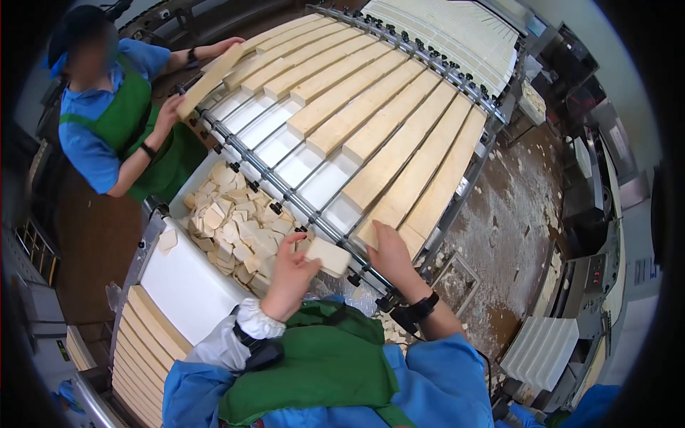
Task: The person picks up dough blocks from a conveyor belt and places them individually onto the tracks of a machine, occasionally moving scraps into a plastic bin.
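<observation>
My left hand pinches a thick pale slice with rounded corners, held up between fingers and thumb just short of the conveyor's front rail. My right hand is at the near end of a long pale bar, fingers bent against its end face; the thumb is mostly hidden. Bars of the same kind lie side by side in the lanes of the conveyor, their near ends at uneven distances from the rail. Below my left hand, a bin holds a heap of pale slices and offcuts.
At the left, a co-worker in a green apron holds another bar with both hands. Several bars lie stacked at lower left beside a white surface. Crumbs cover the floor at right, near machinery.
</observation>
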`<action>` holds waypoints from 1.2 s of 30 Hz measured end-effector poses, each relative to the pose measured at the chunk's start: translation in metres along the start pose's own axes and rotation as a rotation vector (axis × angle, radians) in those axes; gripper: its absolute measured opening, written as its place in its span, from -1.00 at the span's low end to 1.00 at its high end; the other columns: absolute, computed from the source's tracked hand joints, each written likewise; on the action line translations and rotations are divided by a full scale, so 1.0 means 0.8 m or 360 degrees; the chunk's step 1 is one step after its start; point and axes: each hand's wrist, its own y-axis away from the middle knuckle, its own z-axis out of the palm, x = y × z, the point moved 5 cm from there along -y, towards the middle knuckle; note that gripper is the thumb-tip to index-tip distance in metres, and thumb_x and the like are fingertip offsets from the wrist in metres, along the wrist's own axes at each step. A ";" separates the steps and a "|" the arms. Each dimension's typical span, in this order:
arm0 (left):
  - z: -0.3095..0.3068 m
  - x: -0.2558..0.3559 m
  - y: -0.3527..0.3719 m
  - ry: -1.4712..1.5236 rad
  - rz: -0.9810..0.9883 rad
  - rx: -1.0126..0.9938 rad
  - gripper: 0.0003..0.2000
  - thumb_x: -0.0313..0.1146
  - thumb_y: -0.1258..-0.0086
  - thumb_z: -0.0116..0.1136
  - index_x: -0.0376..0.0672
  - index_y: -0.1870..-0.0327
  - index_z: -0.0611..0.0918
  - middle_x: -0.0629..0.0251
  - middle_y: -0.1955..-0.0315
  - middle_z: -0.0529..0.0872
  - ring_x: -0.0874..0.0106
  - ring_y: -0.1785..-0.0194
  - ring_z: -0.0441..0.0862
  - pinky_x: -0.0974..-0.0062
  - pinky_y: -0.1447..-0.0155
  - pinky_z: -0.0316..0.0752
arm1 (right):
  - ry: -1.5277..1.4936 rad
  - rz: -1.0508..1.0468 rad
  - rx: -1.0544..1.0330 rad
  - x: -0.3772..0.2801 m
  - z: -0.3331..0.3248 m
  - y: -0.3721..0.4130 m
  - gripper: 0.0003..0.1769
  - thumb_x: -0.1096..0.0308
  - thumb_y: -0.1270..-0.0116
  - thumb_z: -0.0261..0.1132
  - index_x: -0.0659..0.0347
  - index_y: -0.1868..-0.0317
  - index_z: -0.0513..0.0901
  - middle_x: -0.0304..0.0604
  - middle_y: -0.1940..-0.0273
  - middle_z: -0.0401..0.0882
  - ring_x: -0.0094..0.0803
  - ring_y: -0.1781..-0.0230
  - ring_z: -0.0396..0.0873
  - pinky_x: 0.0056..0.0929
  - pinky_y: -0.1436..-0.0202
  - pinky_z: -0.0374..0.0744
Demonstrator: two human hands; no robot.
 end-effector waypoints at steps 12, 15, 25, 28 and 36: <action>-0.156 0.006 0.030 0.0062 0.0215 0.0689 -0.44 -0.64 -0.25 0.15 -0.17 -0.28 0.28 0.15 -0.06 0.44 0.34 -0.16 0.47 0.42 -0.29 0.39 | 0.0647 0.0392 0.0033 0.005 0.011 -0.030 0.22 0.05 0.17 0.60 0.33 -0.44 0.12 0.26 -0.35 0.20 0.19 -0.42 0.10 0.23 -0.47 -0.03; -0.180 0.004 0.048 0.0069 0.0246 0.0784 -0.45 -0.67 -0.23 0.14 -0.18 -0.26 0.31 0.19 0.00 0.44 0.39 -0.06 0.48 0.48 -0.19 0.46 | 0.0714 0.0693 -0.0134 0.033 0.016 -0.037 0.45 -0.12 0.22 0.62 0.25 -0.53 -0.10 0.31 -0.49 -0.04 0.18 -0.56 -0.19 0.30 -0.51 -0.26; -0.328 -0.077 0.193 0.0362 0.0110 0.1719 -0.29 -0.61 -0.15 0.20 -0.18 -0.36 0.18 0.18 0.15 0.46 0.40 0.18 0.50 0.40 -0.05 0.48 | 0.0050 -0.0755 -0.0165 -0.186 0.148 -0.109 -0.04 0.32 0.08 0.41 0.32 -0.39 0.24 0.33 -0.36 0.14 0.26 -0.42 0.07 0.18 -0.46 0.06; -0.370 -0.103 0.251 0.0655 0.0111 0.1882 -0.21 -0.60 -0.10 0.25 -0.08 -0.40 0.15 0.16 0.10 0.44 0.43 0.12 0.45 0.48 0.08 0.45 | -0.0175 -0.1015 -0.0485 -0.295 0.247 -0.100 -0.27 0.35 -0.03 0.39 0.33 -0.26 0.40 0.27 -0.29 0.30 0.18 -0.36 0.24 0.02 -0.44 0.22; -0.449 -0.174 0.351 -0.0180 -0.0214 0.2276 0.03 -0.37 0.09 0.51 -0.15 -0.44 0.07 -0.18 -0.11 0.43 -0.01 -0.19 0.44 0.11 -0.28 0.40 | -0.0457 -0.1627 -0.0984 -0.594 0.492 -0.008 -0.32 0.30 -0.12 0.37 0.39 -0.25 0.41 0.25 -0.30 0.33 0.14 -0.36 0.26 -0.07 -0.45 0.25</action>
